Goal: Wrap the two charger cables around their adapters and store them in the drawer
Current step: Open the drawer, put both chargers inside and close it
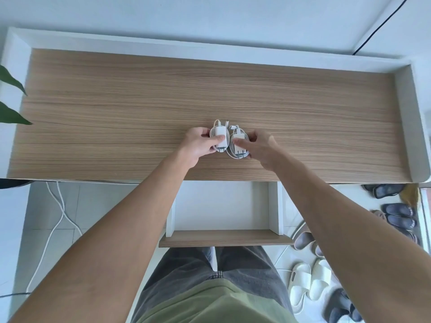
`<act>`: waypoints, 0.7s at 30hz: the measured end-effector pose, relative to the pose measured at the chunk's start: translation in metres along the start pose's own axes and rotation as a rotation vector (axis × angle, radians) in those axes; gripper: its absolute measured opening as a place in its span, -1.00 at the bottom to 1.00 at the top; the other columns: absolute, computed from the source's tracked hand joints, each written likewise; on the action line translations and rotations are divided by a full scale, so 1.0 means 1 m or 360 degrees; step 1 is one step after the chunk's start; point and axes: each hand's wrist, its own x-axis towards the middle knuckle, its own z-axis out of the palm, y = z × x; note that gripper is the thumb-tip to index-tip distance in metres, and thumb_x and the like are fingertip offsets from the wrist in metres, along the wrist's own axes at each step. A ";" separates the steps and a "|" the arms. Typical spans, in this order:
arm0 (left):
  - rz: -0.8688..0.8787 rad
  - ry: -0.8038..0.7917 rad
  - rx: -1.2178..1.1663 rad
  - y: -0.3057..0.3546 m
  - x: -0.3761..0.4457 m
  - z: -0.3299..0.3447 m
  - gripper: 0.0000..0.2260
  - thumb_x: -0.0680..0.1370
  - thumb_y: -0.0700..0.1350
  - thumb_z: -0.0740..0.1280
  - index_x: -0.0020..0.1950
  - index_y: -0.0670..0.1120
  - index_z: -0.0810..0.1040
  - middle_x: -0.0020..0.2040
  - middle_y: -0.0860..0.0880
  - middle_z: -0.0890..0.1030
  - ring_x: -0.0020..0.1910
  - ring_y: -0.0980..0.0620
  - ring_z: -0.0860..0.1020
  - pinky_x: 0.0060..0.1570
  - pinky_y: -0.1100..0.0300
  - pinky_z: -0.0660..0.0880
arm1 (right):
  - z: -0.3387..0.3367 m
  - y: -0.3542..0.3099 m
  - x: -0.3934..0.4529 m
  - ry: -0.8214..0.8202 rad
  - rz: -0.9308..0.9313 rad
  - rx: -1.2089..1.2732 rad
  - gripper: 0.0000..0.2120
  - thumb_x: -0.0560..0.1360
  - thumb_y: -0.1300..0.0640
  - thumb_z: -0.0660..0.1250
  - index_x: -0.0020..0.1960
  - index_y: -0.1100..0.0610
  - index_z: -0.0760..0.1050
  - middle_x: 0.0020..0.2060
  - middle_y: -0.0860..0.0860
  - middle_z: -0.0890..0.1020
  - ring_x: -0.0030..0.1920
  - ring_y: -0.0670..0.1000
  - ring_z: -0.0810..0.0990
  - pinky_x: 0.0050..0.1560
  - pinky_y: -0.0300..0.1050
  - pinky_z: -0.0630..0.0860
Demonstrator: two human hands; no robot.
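Wrapping looks finished from where I sit: both chargers lie side by side, touching or nearly so, near the front middle of the wooden desktop, each white adapter ringed by its own coiled cable. My left hand pinches the left charger, thumb on top of the adapter and fingers curled round its outer side. My right hand grips the right charger, forefinger laid across the adapter's face and the remaining fingers bent round the far edge of the coil. Neither bundle looks lifted yet; both seem to rest on the wood.

Storage is what remains. The drawer stands pulled out below the desk's front edge, between my forearms, and what I can see of its white floor holds nothing. I judge the next step to be carrying both bundles back and down into it, then pushing it shut.

Several details escape me. The loose connector ends poke out behind the adapters, and I cannot tell whether they are tucked under a loop or merely lying free, so the coils might spring open when raised. My fingers cover the outer flanks of both coils. The drawer's left part is hidden by my left forearm. Sandals and a white floor cable sit off to the sides.
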 end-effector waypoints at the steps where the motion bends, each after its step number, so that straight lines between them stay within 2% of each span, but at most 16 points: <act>1: -0.0009 -0.0010 -0.0035 -0.004 -0.002 -0.003 -0.72 0.54 -0.23 0.51 0.22 -0.24 0.60 0.19 -0.24 0.69 0.09 -0.08 0.68 0.17 0.08 0.64 | 0.000 0.004 -0.002 -0.0013 0.0005 -0.0006 -0.60 0.38 -0.14 0.57 -0.02 0.14 0.57 -0.17 0.04 0.65 -0.19 0.03 0.60 -0.17 -0.05 0.58; 3: -0.0016 -0.0006 -0.0084 -0.012 -0.006 -0.009 -0.71 0.54 -0.23 0.51 0.23 -0.24 0.60 0.21 -0.24 0.68 0.16 -0.12 0.68 0.19 0.05 0.63 | 0.000 0.011 -0.010 -0.0042 0.0010 0.0039 -0.51 0.35 -0.16 0.57 0.07 0.18 0.58 -0.14 0.09 0.67 -0.20 0.02 0.63 -0.20 -0.07 0.61; 5: -0.0018 -0.0012 -0.0137 -0.020 -0.014 -0.015 -0.78 0.55 -0.23 0.50 0.17 -0.18 0.60 0.18 -0.21 0.68 0.18 -0.12 0.67 0.23 0.02 0.62 | -0.002 0.020 -0.018 -0.0066 0.0010 0.0145 -0.59 0.41 -0.10 0.57 0.06 0.17 0.58 -0.07 0.16 0.68 -0.16 0.05 0.63 -0.10 0.00 0.61; 7: -0.0005 -0.0038 -0.0189 -0.028 -0.024 -0.021 -0.87 0.56 -0.24 0.48 0.07 -0.11 0.60 0.13 -0.17 0.67 0.15 -0.09 0.66 0.26 0.00 0.60 | -0.004 0.027 -0.031 -0.0139 -0.0002 0.0222 -0.65 0.44 -0.07 0.56 0.03 0.17 0.60 -0.09 0.14 0.65 -0.13 0.05 0.60 -0.06 0.01 0.57; 10: -0.0005 -0.0077 -0.0281 -0.044 -0.039 -0.028 -0.86 0.56 -0.25 0.47 0.08 -0.10 0.60 0.12 -0.18 0.66 0.14 -0.11 0.65 0.31 -0.06 0.57 | -0.006 0.040 -0.050 -0.0228 0.0035 0.0282 -0.45 0.36 -0.18 0.57 0.15 0.20 0.60 -0.06 0.08 0.67 -0.09 0.00 0.64 -0.05 -0.08 0.59; 14: -0.0076 -0.0202 -0.0371 -0.068 -0.059 -0.034 -0.71 0.53 -0.30 0.48 0.23 -0.14 0.57 0.27 -0.24 0.65 0.24 -0.17 0.63 0.34 -0.11 0.54 | -0.002 0.059 -0.080 -0.0381 0.0102 0.0408 -0.72 0.56 0.04 0.48 0.16 0.18 0.57 0.03 0.11 0.64 -0.01 0.01 0.63 -0.01 -0.05 0.58; 18: -0.0140 -0.0344 -0.0244 -0.096 -0.081 -0.036 -0.67 0.52 -0.26 0.51 0.26 -0.11 0.60 0.20 -0.15 0.68 0.23 -0.13 0.66 0.29 -0.03 0.58 | 0.004 0.093 -0.100 -0.0515 0.0178 0.0399 -0.68 0.53 0.02 0.51 0.17 0.18 0.57 -0.04 0.05 0.60 -0.05 -0.01 0.61 0.02 -0.06 0.57; 21: -0.0221 -0.0380 -0.0126 -0.124 -0.092 -0.036 -0.72 0.52 -0.23 0.52 0.22 -0.09 0.64 0.21 -0.22 0.67 0.23 -0.15 0.67 0.26 0.00 0.61 | 0.010 0.120 -0.104 -0.0517 0.0265 0.0284 -0.71 0.49 -0.01 0.55 0.09 0.12 0.59 -0.15 -0.03 0.60 -0.10 -0.01 0.56 0.02 -0.03 0.53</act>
